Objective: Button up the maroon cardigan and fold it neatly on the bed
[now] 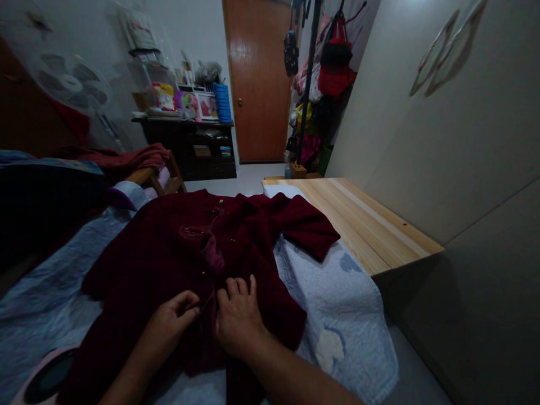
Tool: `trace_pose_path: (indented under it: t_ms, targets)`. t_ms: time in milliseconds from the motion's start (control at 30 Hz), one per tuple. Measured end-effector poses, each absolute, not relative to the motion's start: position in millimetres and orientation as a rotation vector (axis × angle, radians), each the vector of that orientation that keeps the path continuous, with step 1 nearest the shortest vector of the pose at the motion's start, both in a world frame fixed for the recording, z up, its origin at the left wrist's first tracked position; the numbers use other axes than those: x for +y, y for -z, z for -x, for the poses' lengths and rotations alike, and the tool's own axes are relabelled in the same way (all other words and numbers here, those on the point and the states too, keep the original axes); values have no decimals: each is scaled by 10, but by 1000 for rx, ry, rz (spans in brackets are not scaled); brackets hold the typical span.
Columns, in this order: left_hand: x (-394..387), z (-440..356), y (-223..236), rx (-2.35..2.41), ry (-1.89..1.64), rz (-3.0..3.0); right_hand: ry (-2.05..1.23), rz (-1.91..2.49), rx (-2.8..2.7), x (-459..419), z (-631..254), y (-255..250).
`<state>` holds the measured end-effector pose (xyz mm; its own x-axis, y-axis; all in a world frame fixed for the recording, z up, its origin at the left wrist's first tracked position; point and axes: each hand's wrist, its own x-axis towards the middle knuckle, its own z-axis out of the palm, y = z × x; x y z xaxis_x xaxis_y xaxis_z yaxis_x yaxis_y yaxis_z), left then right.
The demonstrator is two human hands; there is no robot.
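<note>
A dark maroon button-front garment point(169, 264), which looks like a polo or jacket, lies spread out with its sleeves to both sides. Its front is partly parted near the collar end, where a lighter inner fold and small buttons show. My left hand point(169, 320) pinches the edge of the front opening between thumb and fingers. Just to the right, my right hand point(239, 318) grips the cloth beside that opening, fingers bent down on it and the little finger raised. Its thumb is hidden.
Beneath the garment is a pale blue quilted cover point(350, 315). A wooden board point(358, 219) lies at the right, against a pale cabinet point(464, 140). A pink-rimmed device point(46, 377) sits at lower left, and dark cloth point(46, 208) is piled further left.
</note>
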<state>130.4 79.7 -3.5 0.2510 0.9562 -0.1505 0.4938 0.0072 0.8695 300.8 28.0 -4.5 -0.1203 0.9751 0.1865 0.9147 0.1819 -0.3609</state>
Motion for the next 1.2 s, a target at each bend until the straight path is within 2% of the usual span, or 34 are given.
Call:
trace_pose_path:
  t_ms: [733,867,1033,1200]
  targets:
    - [815,-1222,165,1358,-771,-1546,-179,1788,-2099,302,-2989,126]
    - [704,-1316,62,1330,-731,-1634,-179,1763,-2062,317,-2975,180]
    - [515,-1647,-204,1239,-785,-1672,-318,1741,-1929,385,-3005,214]
    - [510,-1829,-115,1116,-774,-1579,-488,1690,-1551,508,-3124,226]
